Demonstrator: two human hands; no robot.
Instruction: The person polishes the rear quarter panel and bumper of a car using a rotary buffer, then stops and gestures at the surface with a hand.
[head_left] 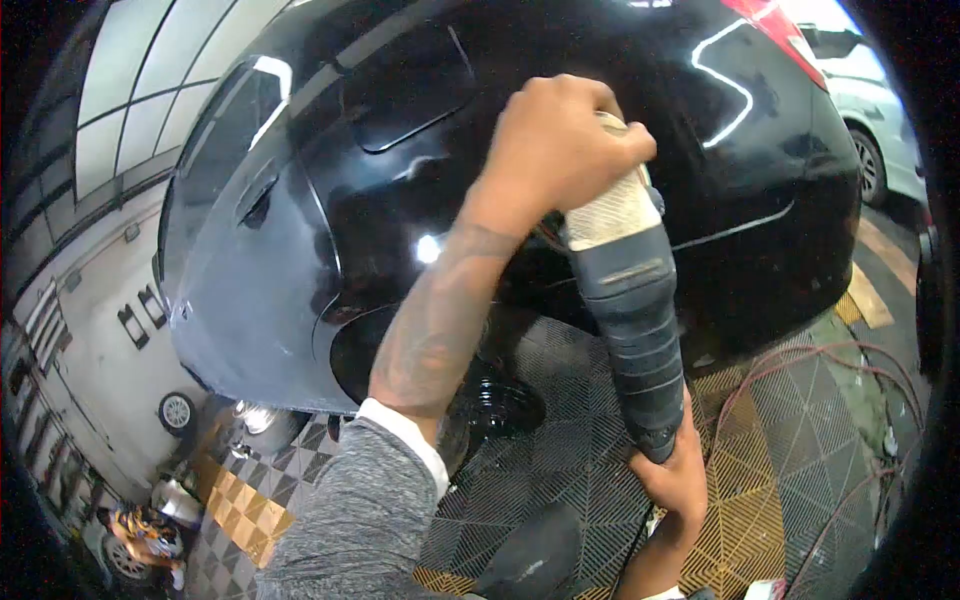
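My left hand, at the end of a grey sleeve, is closed over the cream-coloured front of a power polisher. The polisher's dark body looks wrapped in black tape and slants down toward me. At its rear end my right hand grips the handle. The tool's front is up against or very near the side of a glossy black car, close to the rear. Its pad is hidden, so contact cannot be made out. Whitish haze covers the car's door on the left.
Reddish hoses loop across the patterned floor tiles at right. Beyond stands a white car. A loose wheel leans by the left wall, and a person sits low at the lower left.
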